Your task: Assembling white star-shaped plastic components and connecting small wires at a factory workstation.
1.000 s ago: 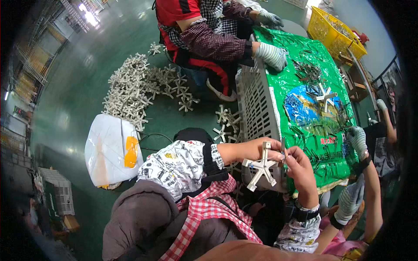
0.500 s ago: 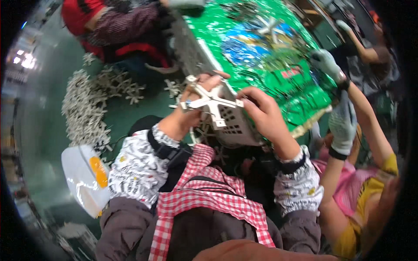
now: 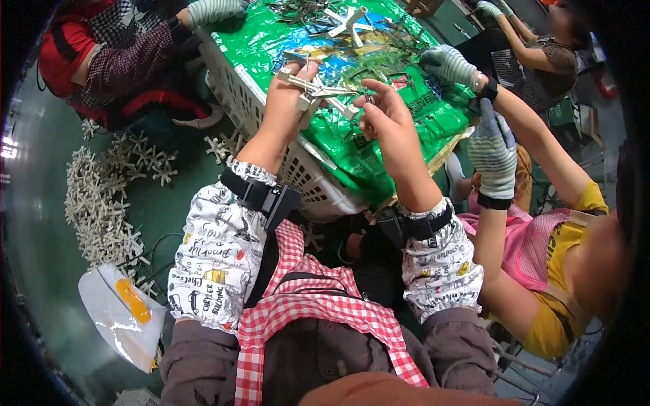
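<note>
Between the fingers of my left hand [image 3: 284,101] is a white star-shaped plastic part [image 3: 317,90] with several arms. It is tilted, held above the near part of a green plastic sheet [image 3: 332,157]. My right hand [image 3: 391,125] is beside the part's right arms, with thumb and forefinger pinched together. Something small and dark shows at those fingertips, too small to name. A similar white star-shaped piece [image 3: 350,26] stands farther back on the sheet, among thin dark loose pieces [image 3: 298,12].
The sheet lies over a white perforated plastic crate [image 3: 308,177]. Many white star-shaped pieces [image 3: 101,203] are heaped on the floor at left, near a pale container with an orange patch [image 3: 125,314]. Gloved co-workers' hands reach in at right [image 3: 450,66] and far left [image 3: 215,10].
Both my hands have moved farther forward, over the green sheet. The star-shaped part has tipped from face-up to a more edge-on tilt. My right fingers have curled in near its arm.
</note>
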Action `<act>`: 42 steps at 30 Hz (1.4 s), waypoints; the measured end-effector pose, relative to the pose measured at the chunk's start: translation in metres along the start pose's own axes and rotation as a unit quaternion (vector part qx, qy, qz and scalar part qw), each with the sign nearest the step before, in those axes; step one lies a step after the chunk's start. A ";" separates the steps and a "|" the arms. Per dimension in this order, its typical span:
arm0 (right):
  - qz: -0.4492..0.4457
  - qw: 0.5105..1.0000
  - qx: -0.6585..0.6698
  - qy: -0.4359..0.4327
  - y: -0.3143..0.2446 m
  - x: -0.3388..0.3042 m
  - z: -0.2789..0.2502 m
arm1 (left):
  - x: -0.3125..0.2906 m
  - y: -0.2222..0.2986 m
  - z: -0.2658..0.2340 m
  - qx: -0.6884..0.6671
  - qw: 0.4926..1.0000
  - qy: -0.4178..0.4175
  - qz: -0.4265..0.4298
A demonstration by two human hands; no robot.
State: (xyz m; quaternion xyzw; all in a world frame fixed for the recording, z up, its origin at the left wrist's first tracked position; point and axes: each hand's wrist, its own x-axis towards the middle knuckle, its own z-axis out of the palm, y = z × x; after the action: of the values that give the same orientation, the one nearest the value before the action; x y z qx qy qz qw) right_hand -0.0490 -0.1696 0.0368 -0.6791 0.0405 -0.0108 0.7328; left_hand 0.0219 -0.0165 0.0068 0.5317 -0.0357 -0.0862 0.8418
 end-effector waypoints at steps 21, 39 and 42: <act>-0.065 0.997 -0.013 0.049 0.013 0.011 -0.024 | -0.014 0.006 -0.030 0.308 0.915 -0.014 0.261; -0.126 0.630 -0.749 -0.161 0.009 -0.221 -0.069 | -0.130 0.017 -0.064 0.321 0.873 -0.260 0.258; -0.355 0.569 -0.725 -0.160 0.051 -0.209 -0.125 | -0.117 0.017 -0.071 0.313 0.893 -0.247 0.212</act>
State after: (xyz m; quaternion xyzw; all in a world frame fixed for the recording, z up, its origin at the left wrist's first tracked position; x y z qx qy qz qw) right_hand -0.2689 -0.2752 -0.0135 -0.9334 -0.3272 -0.1281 -0.0729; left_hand -0.0804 0.0750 -0.0047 0.7089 -0.3791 -0.0186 0.5945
